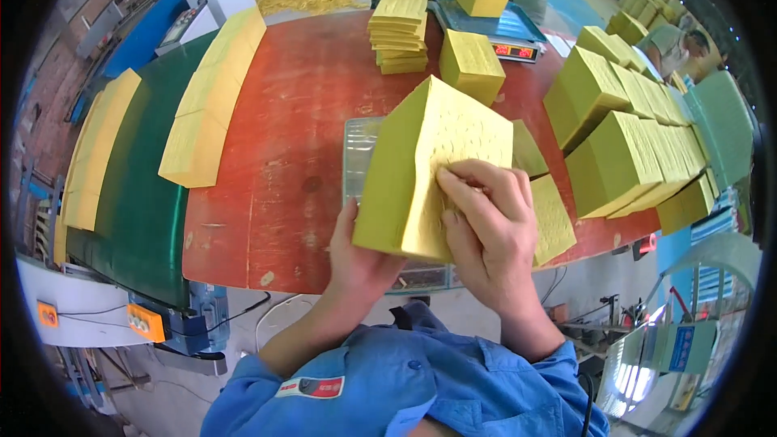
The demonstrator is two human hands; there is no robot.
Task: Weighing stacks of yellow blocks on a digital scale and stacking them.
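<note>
A thick block of yellow paper (394,170) is tilted up off the table in front of me. My left hand (360,265) grips its lower left corner from beneath, the fingers hidden behind it. Against the rough, layered side of the block, my right hand (492,231) presses curled fingers and thumb, gripping at its edge. Behind the block, a clear plastic tray (356,163) lies partly covered on the table. Loose yellow paper pieces (554,222) rest just beyond my right hand.
Yellow blocks line the green conveyor belt (146,162) at left. On the red table (279,121) stand a loose paper stack (399,28), another block (472,65) and a digital scale (518,28) carrying a block. Piled blocks (619,166) fill the right side. Someone bends behind them.
</note>
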